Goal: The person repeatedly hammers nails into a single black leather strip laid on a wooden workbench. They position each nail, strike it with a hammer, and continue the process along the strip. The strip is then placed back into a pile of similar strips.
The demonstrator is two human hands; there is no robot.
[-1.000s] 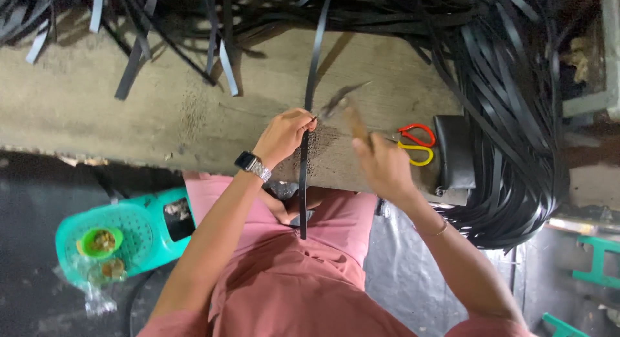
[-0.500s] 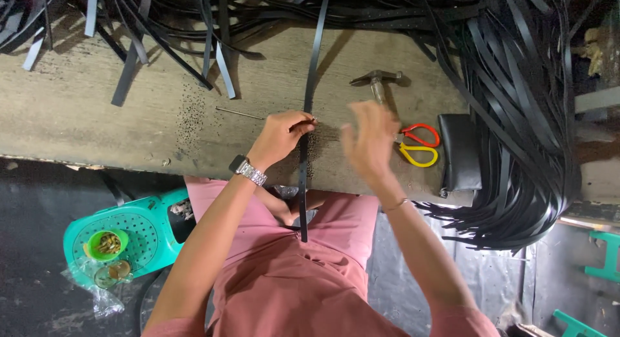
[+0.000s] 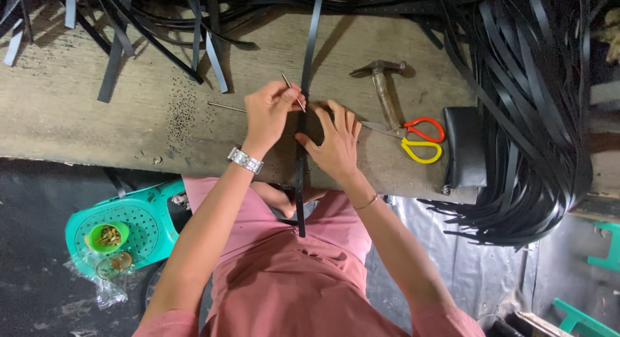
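Black strap (image 3: 309, 46) under both hands; left hand (image 3: 268, 111) pinches thin punch, tip hidden.

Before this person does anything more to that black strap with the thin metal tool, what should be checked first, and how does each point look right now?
1. Black strap lies straight across the workbench: ok.
2. Right hand presses flat on the strap: ok.
3. Left hand pinches the thin metal punch beside the strap: ok.
4. Punch tip set exactly on the strap: cannot tell, fingers hide it.
5. Hammer lies on the bench, right of the hands, free to grab: ok.
6. Scissors lie close to the right hand, blades pointing towards it: not ok.
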